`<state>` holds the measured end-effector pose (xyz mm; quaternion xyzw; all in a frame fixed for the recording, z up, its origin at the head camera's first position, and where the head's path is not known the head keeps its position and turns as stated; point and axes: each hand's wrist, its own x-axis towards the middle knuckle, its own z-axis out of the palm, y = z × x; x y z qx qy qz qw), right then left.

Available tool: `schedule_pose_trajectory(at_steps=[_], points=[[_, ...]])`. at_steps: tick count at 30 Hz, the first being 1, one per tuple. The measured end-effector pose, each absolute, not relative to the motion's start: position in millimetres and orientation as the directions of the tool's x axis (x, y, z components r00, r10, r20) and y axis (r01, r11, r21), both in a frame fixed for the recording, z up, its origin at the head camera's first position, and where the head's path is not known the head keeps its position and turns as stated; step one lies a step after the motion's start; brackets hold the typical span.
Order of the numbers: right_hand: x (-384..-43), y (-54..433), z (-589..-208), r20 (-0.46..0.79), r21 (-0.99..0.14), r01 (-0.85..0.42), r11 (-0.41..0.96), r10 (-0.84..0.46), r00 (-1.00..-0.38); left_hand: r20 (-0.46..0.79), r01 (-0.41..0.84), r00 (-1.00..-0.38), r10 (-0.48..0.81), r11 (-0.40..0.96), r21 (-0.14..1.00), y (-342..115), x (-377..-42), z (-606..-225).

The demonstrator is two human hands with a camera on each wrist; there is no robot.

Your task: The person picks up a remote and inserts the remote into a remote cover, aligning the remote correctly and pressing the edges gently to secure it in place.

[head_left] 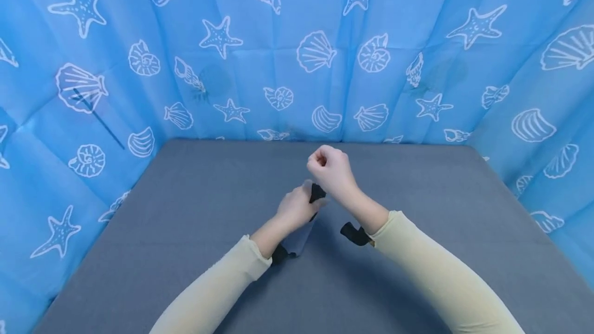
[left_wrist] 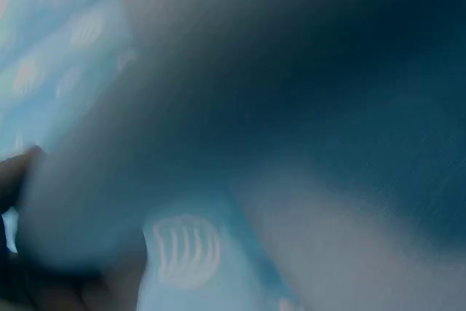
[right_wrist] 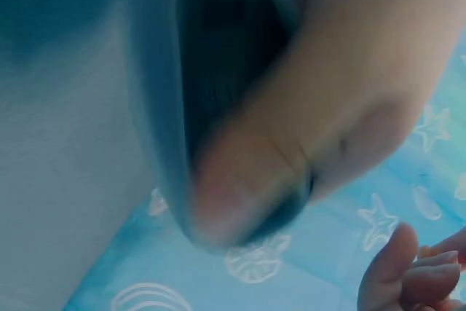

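My left hand (head_left: pixel 296 207) grips a long grey-blue device (head_left: pixel 298 241) with a black part at its upper end, held tilted over the table. In the right wrist view the device shows a rounded end and a dark oblong panel (right_wrist: pixel 218 56), the left thumb lying across it. Its long body (left_wrist: pixel 182 129) fills much of the left wrist view, badly blurred; I cannot tell its exact kind. My right hand (head_left: pixel 331 169) is just above and right of the black end, fingers curled with nothing visible in them. Its curled fingers (right_wrist: pixel 429 282) appear at the lower right corner of the right wrist view.
A grey cloth-covered table (head_left: pixel 209 184) lies under both hands. Blue curtains (head_left: pixel 260 76) printed with white shells and starfish stand behind it and along both sides. A black piece (head_left: pixel 355 233) shows beneath the right sleeve cuff.
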<state>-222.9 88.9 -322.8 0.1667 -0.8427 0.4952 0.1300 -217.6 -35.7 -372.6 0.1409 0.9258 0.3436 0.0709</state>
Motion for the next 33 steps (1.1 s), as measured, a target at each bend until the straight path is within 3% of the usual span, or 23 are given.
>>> schedule_pose_trajectory(at_steps=[2, 6, 11, 17, 26, 33], points=[[-225, 88, -316, 0.394, -0.787, -0.418, 0.453, -0.150, -0.907, -0.024, 0.207, -0.954, 0.299, 0.713, 0.670, -37, -223, -369], [-233, 92, -322, 0.291, -0.837, -0.321, 0.443, -0.136, -0.947, -0.030, 0.142, -0.970, 0.240, 0.668, 0.731, -55, -229, -353], [-239, 102, -342, 0.137, -0.886, -0.192, 0.422, -0.156, -0.978, -0.013, 0.083, -0.978, 0.208, 0.447, 0.890, -64, -230, -354], [-235, 104, -354, 0.046, -0.924, -0.139, 0.356, -0.260, -0.965, 0.019, 0.069, -0.983, 0.183, 0.272, 0.960, -59, -228, -360], [-227, 109, -356, 0.142, -0.937, -0.214, 0.277, -0.259, -0.955, 0.084, 0.112, -0.982, 0.168, 0.165, 0.980, -57, -227, -363], [-227, 111, -357, 0.303, -0.840, -0.390, 0.376, -0.272, -0.914, 0.072, 0.081, -0.980, 0.184, 0.038, 0.996, -56, -227, -364]])
